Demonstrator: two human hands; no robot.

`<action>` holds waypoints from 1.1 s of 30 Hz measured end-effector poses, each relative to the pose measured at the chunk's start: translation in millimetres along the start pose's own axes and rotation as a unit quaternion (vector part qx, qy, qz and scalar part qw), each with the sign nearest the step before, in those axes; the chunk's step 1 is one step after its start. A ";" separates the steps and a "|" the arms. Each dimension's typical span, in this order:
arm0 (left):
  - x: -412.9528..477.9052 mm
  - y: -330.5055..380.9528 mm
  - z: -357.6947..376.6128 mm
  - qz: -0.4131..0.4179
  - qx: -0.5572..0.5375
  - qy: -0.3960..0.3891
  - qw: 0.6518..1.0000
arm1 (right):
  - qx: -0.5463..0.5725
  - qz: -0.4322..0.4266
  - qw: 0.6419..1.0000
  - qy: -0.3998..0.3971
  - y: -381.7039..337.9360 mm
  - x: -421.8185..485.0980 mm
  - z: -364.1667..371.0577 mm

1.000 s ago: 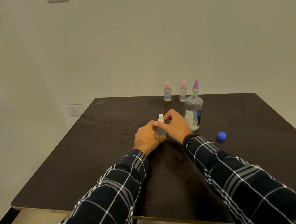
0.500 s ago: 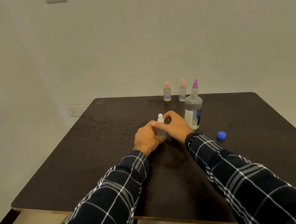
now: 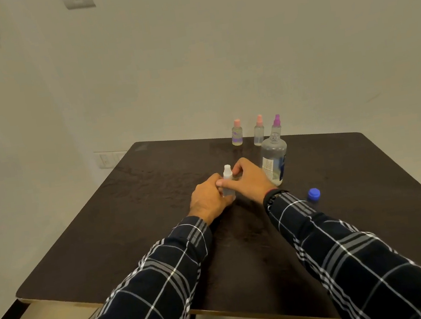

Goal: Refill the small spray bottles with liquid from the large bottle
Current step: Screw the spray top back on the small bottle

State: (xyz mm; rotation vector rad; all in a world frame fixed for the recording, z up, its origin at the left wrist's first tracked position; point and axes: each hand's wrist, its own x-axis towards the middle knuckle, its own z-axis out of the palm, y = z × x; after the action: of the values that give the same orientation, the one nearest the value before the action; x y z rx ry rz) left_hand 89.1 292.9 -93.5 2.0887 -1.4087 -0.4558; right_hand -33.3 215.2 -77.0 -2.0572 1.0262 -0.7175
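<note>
A small clear spray bottle with a white top [image 3: 227, 175] stands upright on the dark table [image 3: 137, 222] between my hands. My left hand [image 3: 208, 201] grips its lower body. My right hand [image 3: 250, 178] holds it from the right, thumb across the front and fingers curled behind the neck. The large clear bottle [image 3: 273, 160], uncapped and labelled, stands just right of my right hand. Its blue cap [image 3: 314, 194] lies on the table further right and nearer me.
Three small spray bottles stand near the far edge: one with a pink top [image 3: 237, 135], another pink-topped one [image 3: 259, 133] and a purple-topped one [image 3: 276, 125] behind the large bottle. A pale wall rises close behind the table.
Both hands stay on the small bottle in the same spot. My right thumb has shifted slightly across the bottle's front; nothing else moved.
</note>
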 end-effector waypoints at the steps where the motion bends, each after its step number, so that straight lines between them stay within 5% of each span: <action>1: 0.1 0.0 -0.2 0.001 0.002 0.001 1.000 | 0.018 -0.006 1.000 -0.023 0.2 -0.3 -2.7; 5: 1.3 -1.3 0.1 -0.002 0.000 0.001 1.000 | 0.039 -0.053 0.991 -0.118 1.7 0.2 -19.5; 13: 1.1 -1.2 0.8 0.000 -0.003 0.001 1.000 | 0.004 -0.023 1.000 0.014 0.4 0.4 -1.7; 20: 2.2 -1.7 0.3 0.002 -0.004 -0.006 1.000 | 0.028 -0.063 0.990 -0.120 11.7 3.4 -18.9; 33: 3.0 -1.3 4.0 -0.011 -0.002 -0.001 1.000 | -0.051 -0.050 0.996 0.046 3.2 -6.1 2.2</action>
State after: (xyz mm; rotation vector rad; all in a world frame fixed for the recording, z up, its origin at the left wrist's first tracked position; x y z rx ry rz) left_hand 89.0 289.5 -97.3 2.1029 -1.3866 -0.4687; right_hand -36.3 219.7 -81.8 -2.1949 1.0355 -0.8332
